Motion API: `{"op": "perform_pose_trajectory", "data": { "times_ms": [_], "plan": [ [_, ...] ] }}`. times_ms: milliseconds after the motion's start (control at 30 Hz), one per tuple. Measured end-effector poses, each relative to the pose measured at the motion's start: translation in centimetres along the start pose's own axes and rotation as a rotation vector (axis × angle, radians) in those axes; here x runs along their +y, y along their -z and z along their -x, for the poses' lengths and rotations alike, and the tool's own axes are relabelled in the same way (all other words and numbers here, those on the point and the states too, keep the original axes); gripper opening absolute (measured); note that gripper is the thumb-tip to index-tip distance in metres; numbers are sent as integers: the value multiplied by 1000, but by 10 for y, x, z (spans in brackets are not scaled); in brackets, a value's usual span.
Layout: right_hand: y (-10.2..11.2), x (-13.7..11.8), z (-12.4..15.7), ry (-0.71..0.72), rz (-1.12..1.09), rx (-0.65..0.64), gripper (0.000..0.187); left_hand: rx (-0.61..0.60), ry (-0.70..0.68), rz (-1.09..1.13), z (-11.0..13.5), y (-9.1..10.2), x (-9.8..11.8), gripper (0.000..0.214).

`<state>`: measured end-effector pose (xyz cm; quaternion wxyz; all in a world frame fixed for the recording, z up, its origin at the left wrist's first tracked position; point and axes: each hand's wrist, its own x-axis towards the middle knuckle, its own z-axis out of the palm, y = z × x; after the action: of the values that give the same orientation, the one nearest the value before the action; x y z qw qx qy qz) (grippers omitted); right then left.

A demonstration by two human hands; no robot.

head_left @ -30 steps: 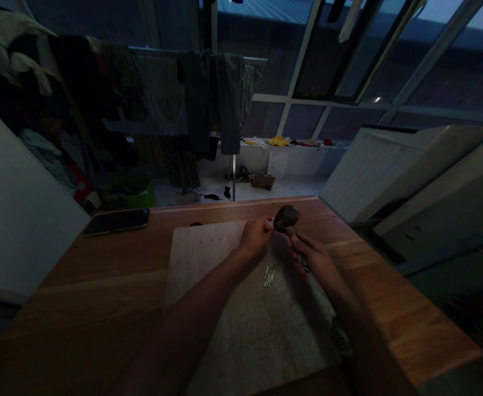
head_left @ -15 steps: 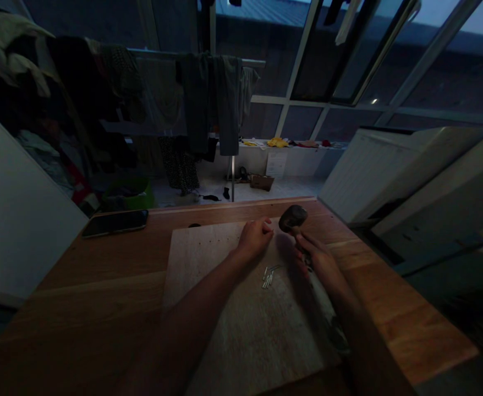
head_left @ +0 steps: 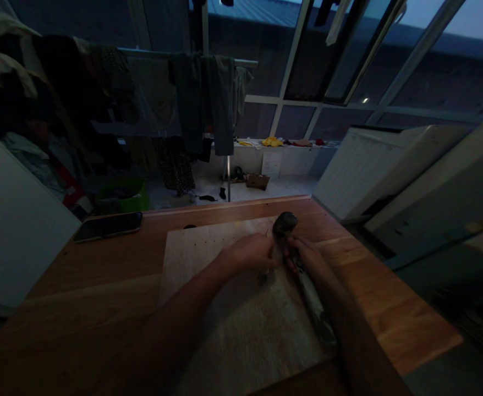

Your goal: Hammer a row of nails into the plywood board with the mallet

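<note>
My right hand (head_left: 307,256) is wrapped around the handle of a hammer (head_left: 285,224), close under its dark, heavy head. The pale, worn handle runs back toward me along my forearm. On the light wooden board (head_left: 220,324), my left hand (head_left: 252,254) is bent downward with its fingers curled together over a small pile of nails (head_left: 263,276). The hand and its shadow cover most of that pile. Whatever sits between the left fingertips is hidden. A row of small dark spots (head_left: 214,241) crosses the board's far part.
The board lies on a wooden table (head_left: 101,297). A phone (head_left: 109,226) rests at the table's far left, and a small dark round thing (head_left: 190,226) is behind the board. Beyond stand a clothes rack (head_left: 245,63), a green basket (head_left: 140,195) and a white appliance (head_left: 352,165).
My left hand has come back toward me from the board's far part, down onto the nails. The hammer, still in my right hand, has shifted slightly left and tilted lower.
</note>
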<state>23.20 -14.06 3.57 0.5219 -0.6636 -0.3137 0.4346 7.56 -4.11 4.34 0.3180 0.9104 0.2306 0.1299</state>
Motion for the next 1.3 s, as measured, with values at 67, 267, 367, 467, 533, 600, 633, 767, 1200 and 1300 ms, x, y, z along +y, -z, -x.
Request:
{"op": "perform_pose_trajectory", "data": {
  "times_ms": [67, 267, 367, 467, 533, 600, 633, 767, 1200, 1300],
  "plan": [
    [-1, 0, 2, 22, 33, 1, 34, 12, 2, -7, 7, 0, 9, 33],
    [-3, 2, 3, 92, 73, 21, 47, -43, 16, -83, 12, -4, 23, 38],
    [-4, 4, 1, 100, 68, 13, 47, -28, 13, -71, 11, 1, 20, 32],
    [-3, 6, -1, 96, 47, 14, 45, 26, 32, -34, 5, 10, 6, 17],
    [-3, 6, -1, 78, 43, 24, 43, 129, 58, 80, -2, 15, -8, 9],
    [-3, 6, -1, 48, 54, 34, 40, 275, 110, 243, -8, 16, -24, 17],
    [-3, 5, 0, 34, 62, 41, 39, 341, 146, 309, -10, 15, -31, 20],
    [-3, 5, 0, 30, 85, 61, 38, 430, 191, 374, -12, 6, -49, 17],
    [-3, 5, 2, 64, 74, 37, 36, 402, 92, 248, -7, -1, -53, 16],
    [-2, 6, 2, 67, 99, 43, 37, 384, 85, 236, -7, -2, -55, 16]
  ]
}}
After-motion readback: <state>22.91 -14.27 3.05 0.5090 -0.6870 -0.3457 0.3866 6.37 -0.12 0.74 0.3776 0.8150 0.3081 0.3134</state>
